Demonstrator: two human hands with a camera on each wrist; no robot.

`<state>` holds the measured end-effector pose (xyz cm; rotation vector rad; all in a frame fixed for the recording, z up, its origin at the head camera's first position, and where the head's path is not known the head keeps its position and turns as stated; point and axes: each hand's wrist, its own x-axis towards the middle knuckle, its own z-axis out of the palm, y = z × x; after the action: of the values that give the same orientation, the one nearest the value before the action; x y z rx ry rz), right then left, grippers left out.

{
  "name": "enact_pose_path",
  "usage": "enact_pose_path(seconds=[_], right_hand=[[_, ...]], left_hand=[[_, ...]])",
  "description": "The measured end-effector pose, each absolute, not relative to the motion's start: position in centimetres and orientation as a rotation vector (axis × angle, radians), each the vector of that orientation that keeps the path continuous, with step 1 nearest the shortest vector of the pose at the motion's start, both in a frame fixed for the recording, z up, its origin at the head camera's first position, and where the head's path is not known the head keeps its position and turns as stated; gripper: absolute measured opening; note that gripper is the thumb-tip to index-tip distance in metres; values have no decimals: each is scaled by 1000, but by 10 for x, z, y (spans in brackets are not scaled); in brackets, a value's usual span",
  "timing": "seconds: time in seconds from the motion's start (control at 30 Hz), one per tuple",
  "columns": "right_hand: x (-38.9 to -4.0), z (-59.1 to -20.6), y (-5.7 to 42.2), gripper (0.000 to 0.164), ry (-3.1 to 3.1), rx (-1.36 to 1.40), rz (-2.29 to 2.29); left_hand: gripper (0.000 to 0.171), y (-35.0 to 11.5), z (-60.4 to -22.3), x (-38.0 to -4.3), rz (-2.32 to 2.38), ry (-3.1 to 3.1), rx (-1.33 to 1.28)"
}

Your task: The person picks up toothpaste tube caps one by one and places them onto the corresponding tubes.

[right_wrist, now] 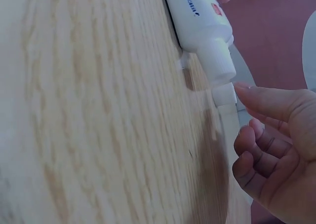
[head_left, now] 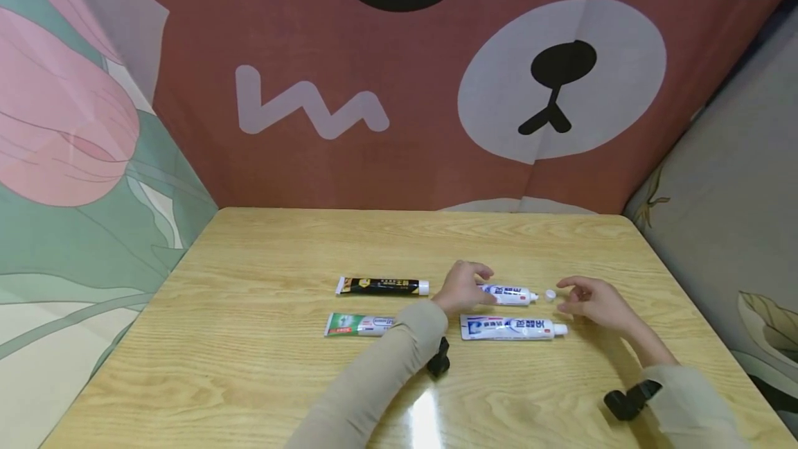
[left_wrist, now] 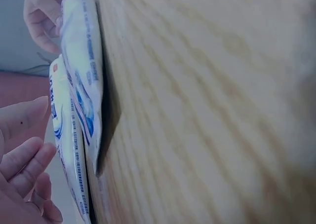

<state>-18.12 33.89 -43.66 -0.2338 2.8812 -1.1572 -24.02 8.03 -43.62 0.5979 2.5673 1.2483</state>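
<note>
A white-and-blue toothpaste tube [head_left: 508, 294] lies in the back row, its threaded nozzle bare and facing right. My left hand [head_left: 462, 287] is at its tail end, thumb and fingers spread apart beside it; in the left wrist view the left hand [left_wrist: 24, 160] holds nothing. The loose white cap [head_left: 550, 294] rests on the table just beyond the nozzle. Close to the cap's right side is my right hand [head_left: 595, 305], fingers loosely bent and nothing in them. In the right wrist view, its thumb tip is right at the cap [right_wrist: 224, 94]. A second white-and-blue tube [head_left: 511, 328], capped, lies in front.
On the left of the wooden table [head_left: 249, 380] lie a black toothpaste tube [head_left: 383, 287] and, nearer me, a green-and-white tube [head_left: 358, 324], partly hidden by my left sleeve. A cloth with a bear print [head_left: 424, 172] hangs behind the table's back edge.
</note>
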Motion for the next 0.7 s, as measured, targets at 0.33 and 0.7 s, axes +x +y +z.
enact_pose_path(seconds=[0.33,0.7], right_hand=[[-186,-438,333,41,2849,-221,-1149],[-191,-443,333,31,2910,-267,-1077]], left_hand=[[52,82,-450,-248,999,2729,668],[46,86,-447,-251,880,2743,662]])
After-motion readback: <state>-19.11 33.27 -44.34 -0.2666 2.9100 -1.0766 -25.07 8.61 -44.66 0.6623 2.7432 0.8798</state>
